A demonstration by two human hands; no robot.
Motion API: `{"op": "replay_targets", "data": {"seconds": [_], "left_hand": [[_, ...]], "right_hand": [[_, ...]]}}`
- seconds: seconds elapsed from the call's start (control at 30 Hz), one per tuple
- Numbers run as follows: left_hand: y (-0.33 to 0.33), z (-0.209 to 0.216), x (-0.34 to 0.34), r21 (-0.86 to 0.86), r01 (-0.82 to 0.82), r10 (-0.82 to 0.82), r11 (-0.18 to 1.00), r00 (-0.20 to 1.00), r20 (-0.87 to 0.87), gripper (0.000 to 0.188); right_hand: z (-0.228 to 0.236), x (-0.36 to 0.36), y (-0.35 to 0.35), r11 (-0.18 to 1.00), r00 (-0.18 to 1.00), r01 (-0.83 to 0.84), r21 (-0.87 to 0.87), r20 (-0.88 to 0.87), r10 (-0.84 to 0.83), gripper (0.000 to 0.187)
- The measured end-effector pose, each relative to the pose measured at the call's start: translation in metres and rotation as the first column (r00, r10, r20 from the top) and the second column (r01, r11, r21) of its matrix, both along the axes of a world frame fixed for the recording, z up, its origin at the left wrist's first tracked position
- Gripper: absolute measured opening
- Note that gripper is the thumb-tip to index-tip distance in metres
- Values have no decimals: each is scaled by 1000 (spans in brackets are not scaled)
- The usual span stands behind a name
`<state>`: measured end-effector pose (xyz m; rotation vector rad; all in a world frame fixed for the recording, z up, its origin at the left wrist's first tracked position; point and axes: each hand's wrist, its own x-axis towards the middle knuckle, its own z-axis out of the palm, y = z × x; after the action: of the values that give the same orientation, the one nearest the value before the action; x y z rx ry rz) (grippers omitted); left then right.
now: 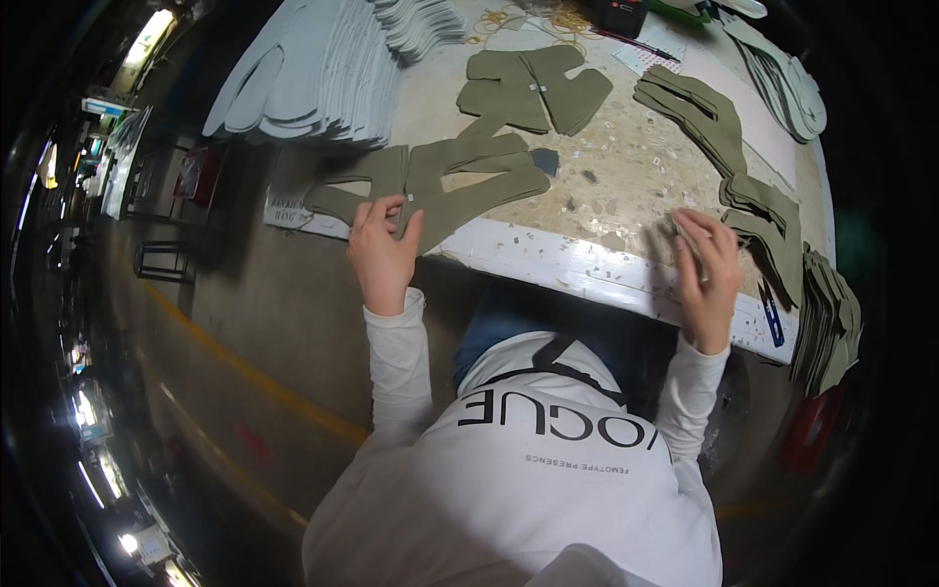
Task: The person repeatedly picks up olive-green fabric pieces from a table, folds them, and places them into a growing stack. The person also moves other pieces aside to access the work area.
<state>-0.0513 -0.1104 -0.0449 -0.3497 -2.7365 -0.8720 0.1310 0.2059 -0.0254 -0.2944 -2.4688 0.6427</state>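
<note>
Olive-green cut fabric pieces [469, 191] lie at the table's near left edge, with slots cut in them and a small white tag [410, 198] on top. My left hand [381, 254] rests at their near edge, thumb and fingers apart, fingertips close to the tag. My right hand [709, 269] hovers over the near right of the table, fingers loosely bent and apart, with nothing visible in it. Beside it lie stacked olive pieces [768, 230] and blue-handled thread snips [772, 315]. Another tagged olive set [533, 88] sits farther back.
Tall stacks of pale grey cut pieces [303, 78] stand at the back left. More olive pieces [827, 318] hang over the right edge. Small scraps [606, 210] litter the tabletop. A dark pen [641, 44] and tangled yellowish thread [567, 18] lie at the back.
</note>
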Motion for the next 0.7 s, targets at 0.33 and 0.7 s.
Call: {"op": "replay_targets", "data": {"seconds": [0.33, 0.7], "left_hand": [[10, -8, -10, 34, -50, 49, 998, 998, 27, 26], [18, -15, -4, -56, -130, 113, 990, 965, -236, 18]], "right_hand": [[-27, -23, -61, 949, 958, -281, -139, 9, 285, 31], [-33, -24, -81, 942, 950, -308, -132, 11, 312, 33]]}}
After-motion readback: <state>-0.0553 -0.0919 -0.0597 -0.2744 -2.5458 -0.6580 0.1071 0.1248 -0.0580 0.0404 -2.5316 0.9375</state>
